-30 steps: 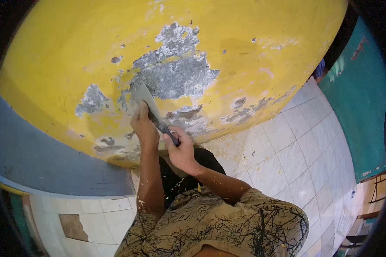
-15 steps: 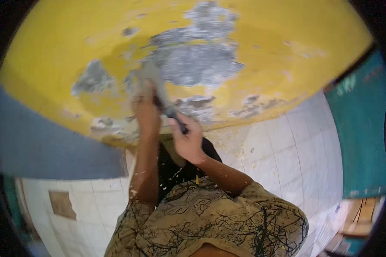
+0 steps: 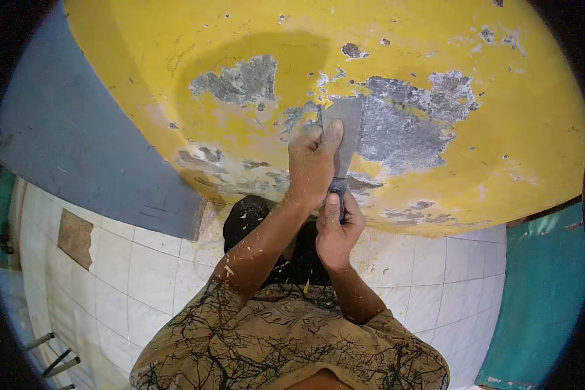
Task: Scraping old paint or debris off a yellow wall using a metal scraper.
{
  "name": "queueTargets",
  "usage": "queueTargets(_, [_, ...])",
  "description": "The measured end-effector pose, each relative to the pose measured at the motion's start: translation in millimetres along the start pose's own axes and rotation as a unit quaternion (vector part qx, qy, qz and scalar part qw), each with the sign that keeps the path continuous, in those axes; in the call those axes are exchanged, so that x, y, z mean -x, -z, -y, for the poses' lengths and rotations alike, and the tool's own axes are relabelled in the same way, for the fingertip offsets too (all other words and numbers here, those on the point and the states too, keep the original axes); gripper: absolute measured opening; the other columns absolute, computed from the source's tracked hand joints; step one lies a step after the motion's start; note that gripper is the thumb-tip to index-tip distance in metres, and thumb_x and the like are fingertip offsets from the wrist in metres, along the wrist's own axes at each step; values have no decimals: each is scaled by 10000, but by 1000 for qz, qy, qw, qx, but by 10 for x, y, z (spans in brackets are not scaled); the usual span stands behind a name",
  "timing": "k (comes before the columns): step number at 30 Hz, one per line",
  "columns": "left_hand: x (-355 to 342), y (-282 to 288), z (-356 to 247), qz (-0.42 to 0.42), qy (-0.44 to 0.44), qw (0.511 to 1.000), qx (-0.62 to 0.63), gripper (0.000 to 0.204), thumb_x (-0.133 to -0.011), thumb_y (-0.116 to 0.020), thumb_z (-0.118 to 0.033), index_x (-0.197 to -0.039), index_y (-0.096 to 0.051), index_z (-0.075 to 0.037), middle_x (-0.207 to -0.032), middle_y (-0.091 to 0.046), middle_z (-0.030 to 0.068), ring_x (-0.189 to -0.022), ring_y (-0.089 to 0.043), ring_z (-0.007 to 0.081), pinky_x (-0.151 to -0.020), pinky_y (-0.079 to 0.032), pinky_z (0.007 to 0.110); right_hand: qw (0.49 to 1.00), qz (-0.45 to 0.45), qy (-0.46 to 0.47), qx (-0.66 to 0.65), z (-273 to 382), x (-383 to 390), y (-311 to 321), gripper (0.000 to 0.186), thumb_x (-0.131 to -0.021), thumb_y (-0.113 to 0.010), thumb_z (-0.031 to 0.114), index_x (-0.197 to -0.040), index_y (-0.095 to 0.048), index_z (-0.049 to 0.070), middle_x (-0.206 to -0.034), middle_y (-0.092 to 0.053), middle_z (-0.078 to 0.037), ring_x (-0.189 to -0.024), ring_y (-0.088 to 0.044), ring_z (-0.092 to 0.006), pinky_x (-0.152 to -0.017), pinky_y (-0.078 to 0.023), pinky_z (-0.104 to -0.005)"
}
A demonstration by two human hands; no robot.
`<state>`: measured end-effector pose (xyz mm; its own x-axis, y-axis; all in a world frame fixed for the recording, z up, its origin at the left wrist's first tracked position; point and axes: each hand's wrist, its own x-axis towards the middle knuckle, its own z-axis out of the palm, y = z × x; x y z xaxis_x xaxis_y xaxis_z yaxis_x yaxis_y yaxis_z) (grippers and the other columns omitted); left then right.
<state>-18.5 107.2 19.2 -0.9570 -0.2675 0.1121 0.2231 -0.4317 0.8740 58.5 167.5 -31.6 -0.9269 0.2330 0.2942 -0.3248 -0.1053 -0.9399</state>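
Note:
A wide-bladed putty knife [image 3: 348,123] is held against a yellow wall [image 3: 240,19], its blade edge at the left side of a large bare grey patch [image 3: 403,140]. My left hand [image 3: 312,162] grips the blade, the thumb lying flat on the metal and the fingers behind it. Lower down, my right hand [image 3: 340,231] is closed around the dark handle [image 3: 338,186]. Loose yellow flakes cling to the wall at the blade's tip, and paint chips are scattered over my left forearm [image 3: 253,253].
A smaller bare patch [image 3: 240,81] lies to the left on the wall. Beside the yellow stands a grey-blue surface [image 3: 91,123]. Pale floor tiles [image 3: 149,266] with paint crumbs run below, near my dark-clothed knee [image 3: 244,218]. A green panel [image 3: 539,279] stands at the right.
My view has swung, so wall and floor appear shifted. The putty knife, earlier slanting up to the left, now points nearly straight up. Both hands keep hold of it.

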Motion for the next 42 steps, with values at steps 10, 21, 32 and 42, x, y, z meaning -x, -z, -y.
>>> queueTargets(10, [-41,-53,80,6,20,1000,-10,422,-843,-623,-261,-509,-471,-55,-511,-399,-62,-495,-329,43,-434,-272,243,999,-3,-25,24,4,-55,161,281,-894,-549,233,-939,-577,-43,-711,-499,25,-667,-452,-83,-614,-389,-222])
queueTargets(21, [28,66,162,-16,9,998,-58,458,-833,-634,-301,-502,-455,-40,-480,-383,-40,-472,-328,59,-429,-272,263,997,11,-13,80,-47,-33,197,275,-888,-556,233,-945,-579,-35,-760,-546,0,-689,-452,-58,-589,-378,-226])
queueTargets(32, [-11,-16,57,-42,26,996,-77,500,-836,-617,-352,-492,-469,-19,-485,-398,-29,-488,-352,70,-443,-291,278,997,20,-61,44,-127,-4,213,202,-883,-558,188,-880,-568,-13,-625,-414,48,-603,-349,-47,-515,-290,-212])
queueTargets(42, [-46,39,-98,-69,39,992,-98,388,-836,-620,-323,-616,-570,-7,-547,-476,-9,-496,-396,67,-445,-314,256,997,54,-49,17,15,-170,98,147,-903,-528,174,-861,-545,34,-568,-384,77,-452,-318,-8,-389,-231,-178])
